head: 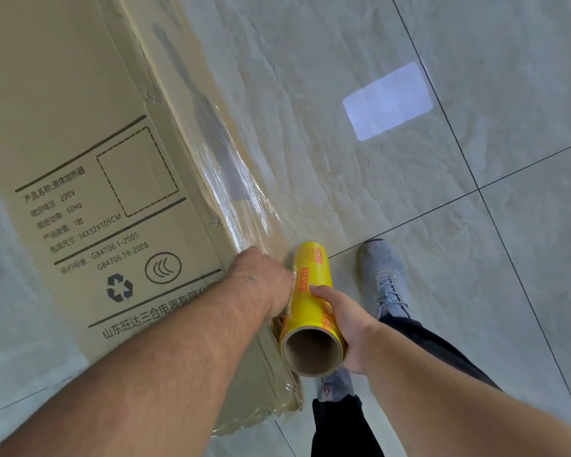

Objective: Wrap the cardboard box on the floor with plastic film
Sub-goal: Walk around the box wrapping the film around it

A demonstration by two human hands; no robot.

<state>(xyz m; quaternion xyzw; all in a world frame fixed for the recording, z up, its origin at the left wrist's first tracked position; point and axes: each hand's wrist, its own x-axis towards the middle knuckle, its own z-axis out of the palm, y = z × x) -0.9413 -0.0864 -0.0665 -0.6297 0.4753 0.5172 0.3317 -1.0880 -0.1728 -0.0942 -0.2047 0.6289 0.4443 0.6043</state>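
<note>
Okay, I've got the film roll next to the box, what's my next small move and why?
Probably pull the roll in your right hand further along the box side, keeping the film taut. Your left hand seems to pin the film at the edge, and the lower part looks only loosely covered.

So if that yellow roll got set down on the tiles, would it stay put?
Probably not. The yellow roll is a round tube with a hollow cardboard core, so it would likely roll on the glossy floor. It looks light, since the right hand holds it alone, though the film joining it to the box might check it.
</note>
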